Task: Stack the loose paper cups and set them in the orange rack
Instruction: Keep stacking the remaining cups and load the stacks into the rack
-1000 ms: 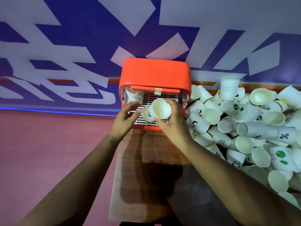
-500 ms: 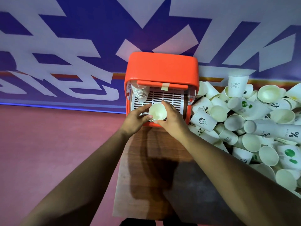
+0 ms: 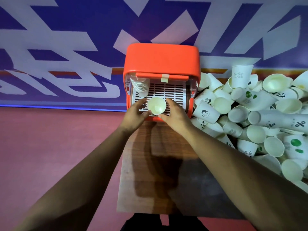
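The orange rack (image 3: 162, 59) stands at the table's far end, open toward me, with a white slotted floor (image 3: 173, 90). A white paper cup stack (image 3: 156, 106) stands mouth-up at the front of that floor. My left hand (image 3: 135, 114) touches its left side and my right hand (image 3: 175, 114) its right side, so both hold it. A taller stack of cups (image 3: 140, 86) leans in the rack's back left corner. A big pile of loose paper cups (image 3: 250, 114) lies to the right of the rack.
The rack sits on a narrow wooden table (image 3: 150, 164) with its left edge close to my left forearm. Beyond the left edge is red floor (image 3: 50, 147). A blue and white wall (image 3: 66, 47) rises behind the rack.
Both hands have carried the cup stack from in front of the rack down onto its slotted floor. The second cup seen a second ago is no longer separate.
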